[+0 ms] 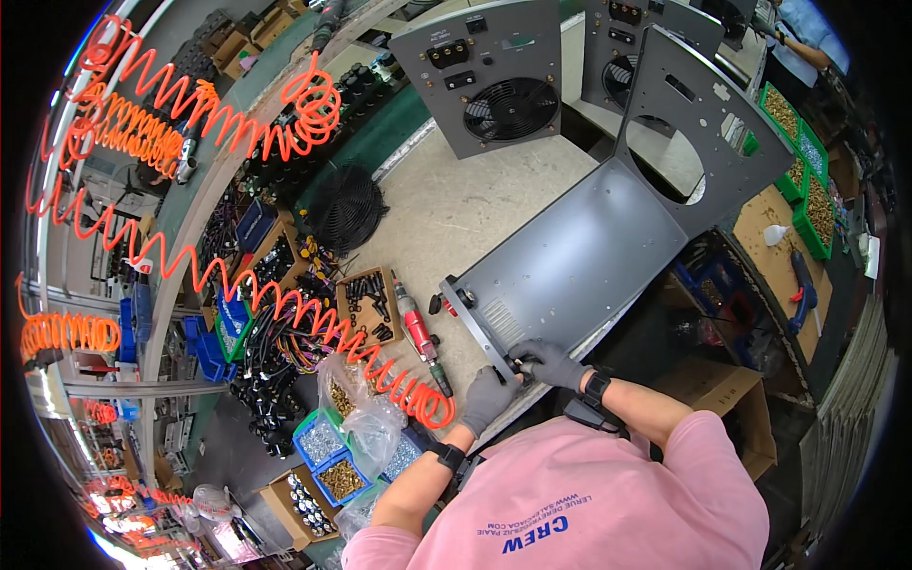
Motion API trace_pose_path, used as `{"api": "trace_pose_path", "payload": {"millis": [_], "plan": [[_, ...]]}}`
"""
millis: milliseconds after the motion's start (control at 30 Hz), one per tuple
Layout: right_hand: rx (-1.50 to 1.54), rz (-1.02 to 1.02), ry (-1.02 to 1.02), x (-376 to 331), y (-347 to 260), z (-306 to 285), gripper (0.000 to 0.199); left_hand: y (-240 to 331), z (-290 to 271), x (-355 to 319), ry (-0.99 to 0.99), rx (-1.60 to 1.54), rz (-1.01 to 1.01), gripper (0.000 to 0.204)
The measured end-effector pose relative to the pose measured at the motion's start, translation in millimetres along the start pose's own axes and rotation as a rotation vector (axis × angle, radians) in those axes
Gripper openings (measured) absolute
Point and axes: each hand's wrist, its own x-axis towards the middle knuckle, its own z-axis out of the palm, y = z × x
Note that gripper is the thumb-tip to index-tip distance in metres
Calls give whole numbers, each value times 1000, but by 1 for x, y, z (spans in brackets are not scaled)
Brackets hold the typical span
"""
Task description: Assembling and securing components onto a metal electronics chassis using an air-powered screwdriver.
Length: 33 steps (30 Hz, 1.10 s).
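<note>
A grey sheet-metal chassis (pixel 579 256) lies on the bench before me, its upright end plate with a large round cutout (pixel 712 119) at the far right. A narrow flange (pixel 482 328) runs along its near left end. Both my hands wear grey gloves and meet at the near end of that flange. My left hand (pixel 489 397) is on the outer side, fingers bent in toward the flange's end. On the inner side, my right hand (pixel 551 367) has its fingers curled together at the corner. Whatever small part sits between the fingertips is hidden.
A red power screwdriver (pixel 415 325) lies left of the chassis, beside a cardboard box of black parts (pixel 369 306). Orange coiled hoses (pixel 285 309) hang across the left. Blue bins of screws (pixel 340 478) stand near left. Panels with fans (pixel 484 81) stand behind; another person (pixel 807 43) is far right.
</note>
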Motion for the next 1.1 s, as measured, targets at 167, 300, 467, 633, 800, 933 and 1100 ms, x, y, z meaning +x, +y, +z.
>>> {"api": "trace_pose_path", "payload": {"millis": [167,300,467,633,800,933,1100], "plan": [[135,195,-96,4,-12,-11,33,8,-8,-3,-64,-38,-40,65],[162,266,-160,9,-9,-14,32,7,-7,-4,-39,-22,-14,63],[66,278,-96,10,-3,-11,33,0,0,-1,-16,7,-1,62],[6,142,-82,6,4,-9,32,0,-2,-1,-27,-15,0,64],[165,133,-92,6,6,-9,27,1,-2,0,-34,-15,-2,63],[91,263,-121,16,-13,-17,22,1,-4,-1,-42,6,-14,62],[191,585,-153,27,-5,-23,27,8,-9,-4,-49,-29,-2,61]]}}
